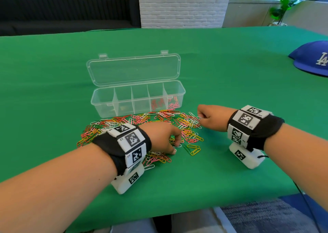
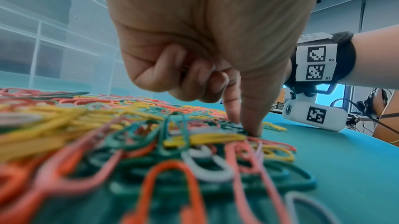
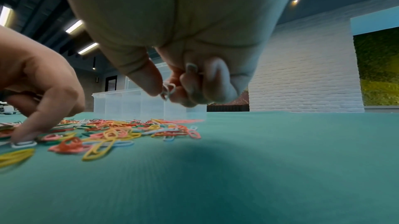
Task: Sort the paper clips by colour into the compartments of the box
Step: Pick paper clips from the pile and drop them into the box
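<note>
- Box (image 1: 136,97) beyond the left hand (image 1: 160,137): clear, glossy plastic.
- Paper clips (image 1: 159,120) under it: smooth coloured coating.
- Table cover (image 1: 221,170): matt green cloth.

Left hand (image 1: 162,136) reaches down, index fingertip and thumb extended, other fingers curled. Right hand (image 1: 210,117) is raised, fingers curled, thumb pinching.

Bare forearms, no sleeves. Each wrist carries a black fabric wristband (image 1: 262,131) faced with white tiles printed with black square fiducial markers; those on the left wristband (image 1: 110,144) read L2 and L3, those seen from the left wrist view read R1 and R2. Beneath each wrist hangs a white rounded camera housing (image 1: 245,157), itself marker-labelled, the left housing (image 1: 127,181) likewise. A thin black cable (image 1: 262,156) leaves the right unit.
</note>
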`<state>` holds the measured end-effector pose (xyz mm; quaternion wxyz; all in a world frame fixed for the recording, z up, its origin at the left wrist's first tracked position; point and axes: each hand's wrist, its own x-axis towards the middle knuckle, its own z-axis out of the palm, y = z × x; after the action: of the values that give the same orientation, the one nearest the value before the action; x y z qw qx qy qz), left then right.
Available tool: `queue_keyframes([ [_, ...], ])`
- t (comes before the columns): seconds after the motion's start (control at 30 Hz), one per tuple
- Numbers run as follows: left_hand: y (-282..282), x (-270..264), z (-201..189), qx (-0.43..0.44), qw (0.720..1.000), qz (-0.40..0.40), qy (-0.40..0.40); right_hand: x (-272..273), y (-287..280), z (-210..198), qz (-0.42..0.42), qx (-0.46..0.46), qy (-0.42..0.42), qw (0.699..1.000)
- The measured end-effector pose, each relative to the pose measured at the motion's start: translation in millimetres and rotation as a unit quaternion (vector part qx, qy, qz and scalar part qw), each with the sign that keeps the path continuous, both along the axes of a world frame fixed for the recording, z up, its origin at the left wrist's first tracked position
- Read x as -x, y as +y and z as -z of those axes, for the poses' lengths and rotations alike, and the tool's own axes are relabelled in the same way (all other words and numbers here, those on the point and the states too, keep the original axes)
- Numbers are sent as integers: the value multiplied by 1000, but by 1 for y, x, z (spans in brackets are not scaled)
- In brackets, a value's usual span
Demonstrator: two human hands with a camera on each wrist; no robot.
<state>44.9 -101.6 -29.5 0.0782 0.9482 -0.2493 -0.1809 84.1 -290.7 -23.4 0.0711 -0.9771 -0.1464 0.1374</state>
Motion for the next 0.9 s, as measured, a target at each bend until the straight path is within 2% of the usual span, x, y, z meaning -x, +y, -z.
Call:
queue_keyframes([
  [0.47,-8,3,-1,-21,999,26,-6,4,7,-7,17,-77,37,996],
  [0.7,-7,-1,-3,-21,999,31,-7,1,1,-5,57,-132,59,988],
  [0.9,-8,-2,-3,-38,999,37,5,0,1,-5,67,-105,62,990],
])
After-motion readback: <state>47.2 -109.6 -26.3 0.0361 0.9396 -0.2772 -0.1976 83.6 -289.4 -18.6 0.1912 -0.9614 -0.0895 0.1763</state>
